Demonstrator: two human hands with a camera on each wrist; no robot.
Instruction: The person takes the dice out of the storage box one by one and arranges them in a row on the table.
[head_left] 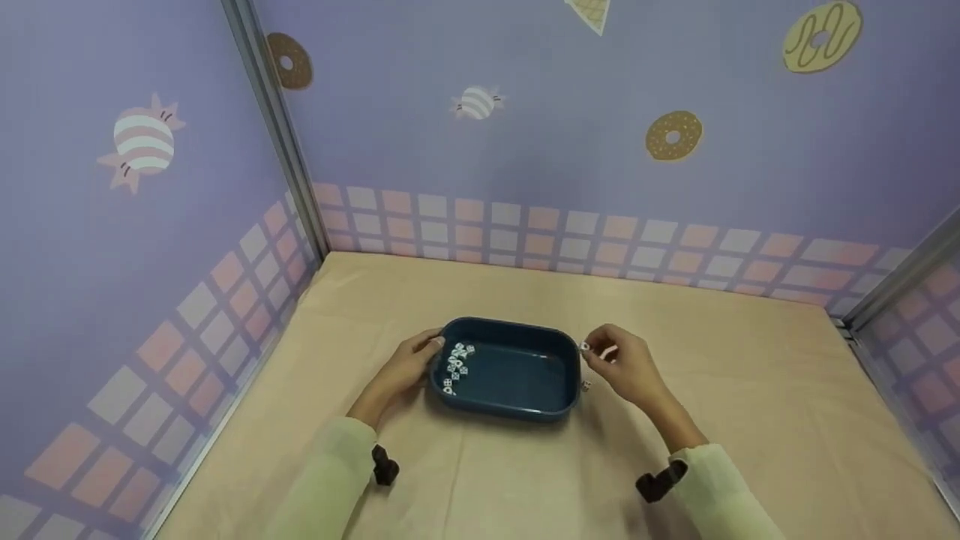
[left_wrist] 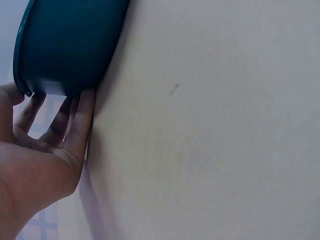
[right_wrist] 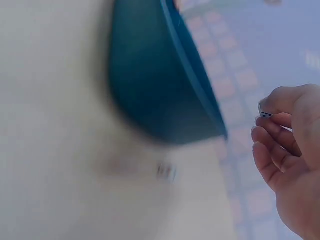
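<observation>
A dark blue rectangular plastic tray (head_left: 517,411) with rounded corners sits mid-table. Several white dice (head_left: 457,364) lie in a loose cluster inside, along its left end. At that end my left hand (head_left: 409,364) holds the tray, thumb at the rim and fingers against the outer wall, as the left wrist view shows. Just outside the right rim, my right hand (head_left: 626,364) pinches one die (right_wrist: 265,114) between thumb and fingertips, above table height. Another die (head_left: 586,385) rests on the table beside the tray's right end, below that hand; it is blurred in the right wrist view.
A pale cloth covers the table (head_left: 750,390). Purple walls (head_left: 555,150) with a checked border and printed sweets enclose its back and sides, with metal posts (head_left: 277,120) at the corners. Dark wrist mounts (head_left: 661,481) stick out from both sleeves.
</observation>
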